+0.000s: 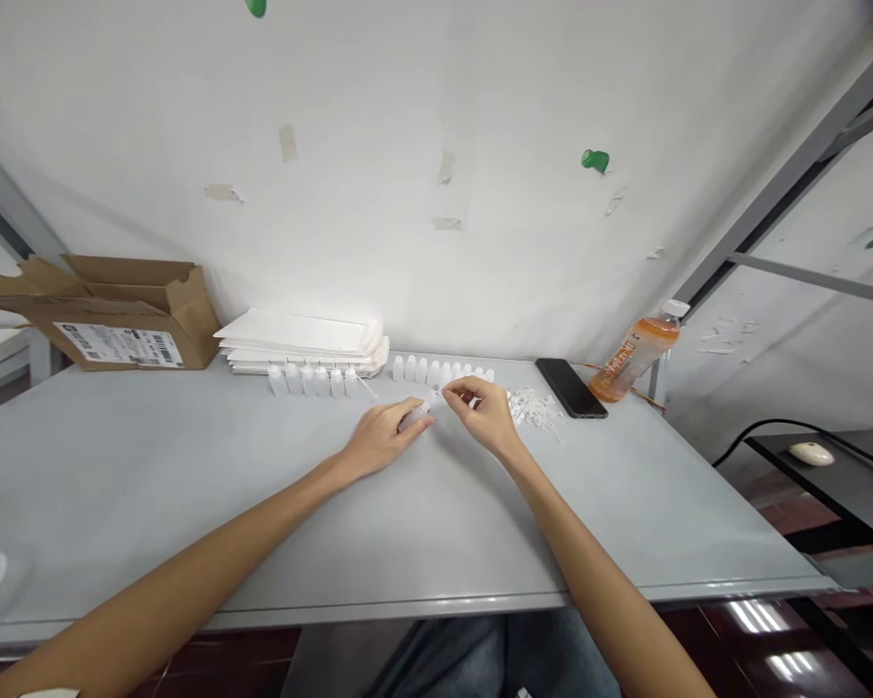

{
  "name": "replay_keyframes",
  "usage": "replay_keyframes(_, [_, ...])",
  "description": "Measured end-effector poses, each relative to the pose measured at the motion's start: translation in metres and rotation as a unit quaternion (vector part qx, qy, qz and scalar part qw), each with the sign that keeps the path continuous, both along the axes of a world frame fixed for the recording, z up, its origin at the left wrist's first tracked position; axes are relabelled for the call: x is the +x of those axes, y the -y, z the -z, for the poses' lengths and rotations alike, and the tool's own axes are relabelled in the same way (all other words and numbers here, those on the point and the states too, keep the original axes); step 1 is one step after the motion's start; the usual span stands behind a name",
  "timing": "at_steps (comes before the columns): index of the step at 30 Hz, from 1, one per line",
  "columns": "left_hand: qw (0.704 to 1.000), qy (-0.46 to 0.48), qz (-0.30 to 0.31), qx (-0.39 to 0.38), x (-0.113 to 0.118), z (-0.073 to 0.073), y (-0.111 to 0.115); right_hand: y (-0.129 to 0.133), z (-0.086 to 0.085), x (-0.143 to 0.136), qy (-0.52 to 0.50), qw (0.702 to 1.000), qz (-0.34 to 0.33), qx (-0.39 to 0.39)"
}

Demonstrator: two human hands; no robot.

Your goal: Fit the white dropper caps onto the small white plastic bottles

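Observation:
My left hand (pixel 384 435) is closed around a small translucent white bottle (pixel 414 417), which lies tilted toward the right. Just to its right, my right hand (pixel 481 411) pinches a small white piece (pixel 436 393) near the bottle's mouth. Behind my hands stands a row of several small white bottles (pixel 422 370), partly hidden by my right hand. Another group of small bottles (pixel 307 379) stands to the left, with a thin white piece leaning at its right end. A loose pile of small white pieces (pixel 534 408) lies right of my right hand.
A stack of white sheets (pixel 298 336) lies at the back of the grey table (pixel 436 543). An open cardboard box (pixel 138 320) sits at the back left. On the right are a black phone (pixel 570 388) and a tilted orange drink bottle (pixel 636 357).

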State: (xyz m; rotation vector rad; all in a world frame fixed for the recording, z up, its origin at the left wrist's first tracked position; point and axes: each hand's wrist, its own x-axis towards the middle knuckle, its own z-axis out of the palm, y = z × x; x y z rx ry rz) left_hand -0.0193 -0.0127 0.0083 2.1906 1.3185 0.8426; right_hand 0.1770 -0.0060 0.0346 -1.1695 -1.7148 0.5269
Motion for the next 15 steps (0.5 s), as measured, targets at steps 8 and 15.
replay_keyframes(8, [1.000, 0.003, 0.005, 0.005, 0.0004, -0.0001, -0.0021, 0.0001, -0.0005, 0.0027, 0.070, 0.997, -0.003, 0.011])
replay_keyframes(15, [1.000, 0.013, 0.008, 0.010, 0.0000, -0.0009, -0.0026, 0.0051, -0.0014, -0.0017, 0.090, 0.995, -0.039, 0.002])
